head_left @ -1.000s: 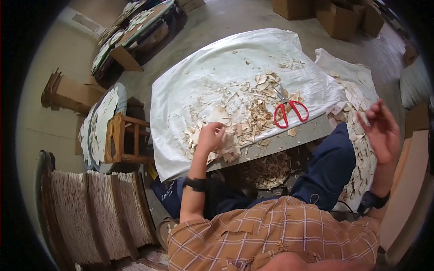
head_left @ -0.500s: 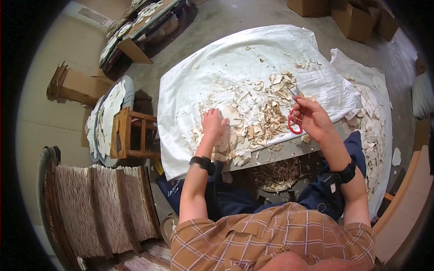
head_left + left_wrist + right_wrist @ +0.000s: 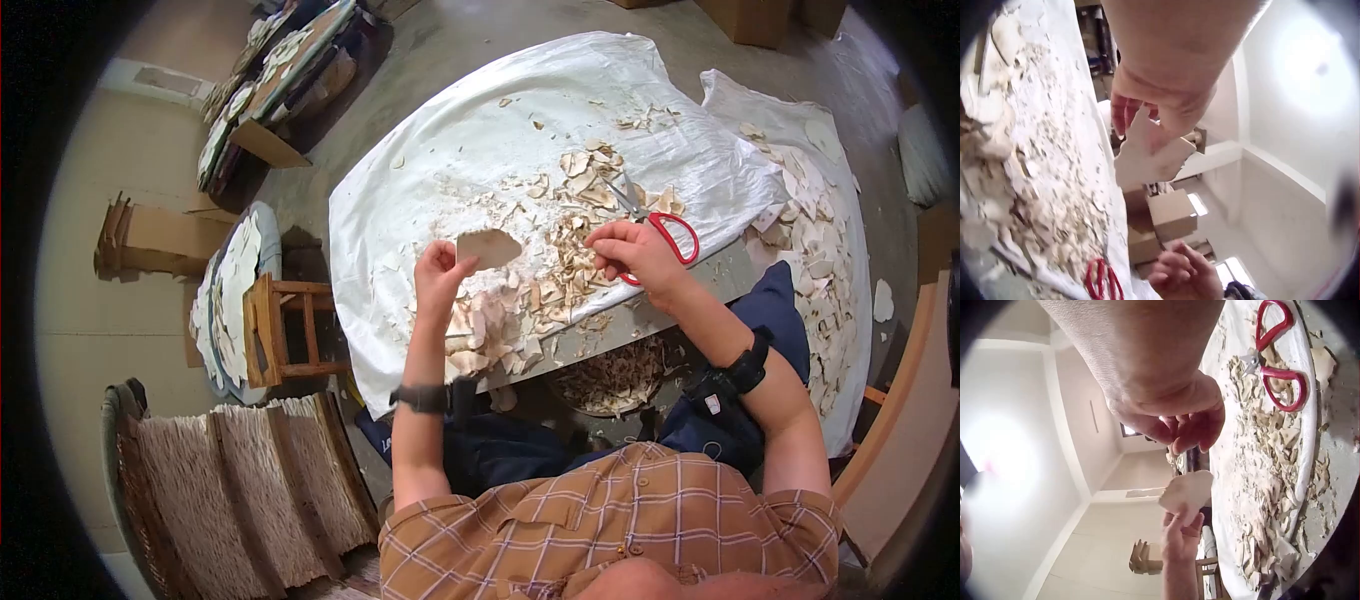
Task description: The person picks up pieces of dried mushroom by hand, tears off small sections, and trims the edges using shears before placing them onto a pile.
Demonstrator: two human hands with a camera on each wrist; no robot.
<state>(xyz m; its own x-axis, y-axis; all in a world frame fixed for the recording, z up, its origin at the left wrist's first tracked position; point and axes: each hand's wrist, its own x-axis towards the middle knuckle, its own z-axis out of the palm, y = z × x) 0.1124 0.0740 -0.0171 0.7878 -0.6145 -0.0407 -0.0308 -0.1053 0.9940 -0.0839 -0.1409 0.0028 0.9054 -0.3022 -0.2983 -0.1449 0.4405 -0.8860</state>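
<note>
My left hand (image 3: 440,280) pinches a thin, flat, cream-coloured piece (image 3: 488,249) with a browned, uneven edge, between thumb and fingers. It is held up over a heap of similar broken pieces (image 3: 490,325). My right hand (image 3: 640,258) hovers near the front of the white cloth, fingers loosely bent and nothing between them. Red-handled scissors (image 3: 640,213) lie on the scraps just beyond that hand, which hides part of one handle loop. In the right wrist view the scissors (image 3: 1259,360) rest apart from the fingers.
Scraps and shavings spread across the white cloth (image 3: 440,150) on the table. More flat pieces (image 3: 825,260) lie on a sheet at right. Below the table edge sits a round container of shavings (image 3: 610,380). A wooden stool (image 3: 262,330) and stacked pieces (image 3: 260,480) stand left.
My left hand has come up from the heap with the flat piece. My right hand came in from the far right to the scissors, then moved off them to the left, leaving them lying.
</note>
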